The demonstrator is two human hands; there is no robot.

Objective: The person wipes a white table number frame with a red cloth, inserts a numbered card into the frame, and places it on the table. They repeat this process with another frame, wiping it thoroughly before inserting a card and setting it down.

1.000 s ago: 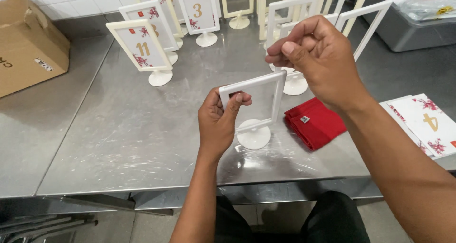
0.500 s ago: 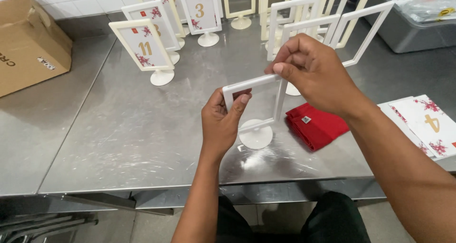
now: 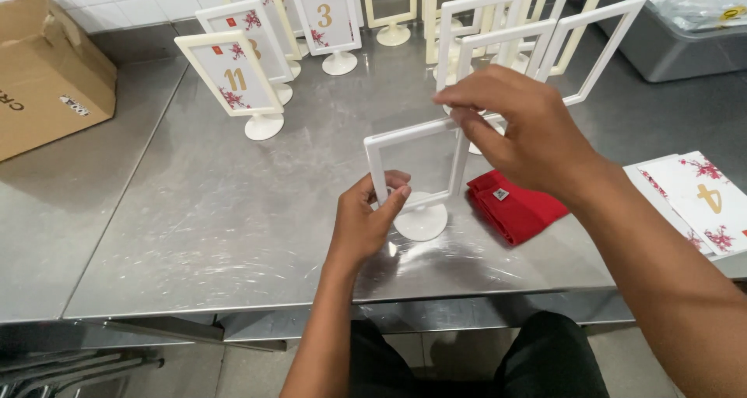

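Two hands meet on one white sign frame (image 3: 419, 172) near the front edge of the steel table (image 3: 194, 234), seen from your head camera. Your left hand (image 3: 366, 219) is closed on the frame's lower left corner, thumb and fingers pinched around the left post just above the round foot, which rests on the tabletop. Your right hand (image 3: 521, 129) comes in from above, its fingertips drawn together at the frame's top right corner; whether they grip the rail itself or something thin at the top edge cannot be told. The pane looks clear, with no numbered card inside, so the step in hand appears to be steadying an empty frame at its top. Judging by that, the next move calls for a firm hold at the base and a light, straight touch along the upper rail, so the foot does not tip. Just right of the foot lies a folded red cloth (image 3: 517, 207), close enough to snag the base should it slide that way. Farther right, at the table's edge, sit loose floral number cards (image 3: 700, 199). On the far side stands a cluster of empty white and cream frames (image 3: 529, 40), directly behind your right hand and easily knocked by a high reach. To the far left stand filled frames with gold numerals (image 3: 233, 83), and at the left edge a cardboard box (image 3: 47, 75). A grey tub (image 3: 677, 48) occupies the far right corner.
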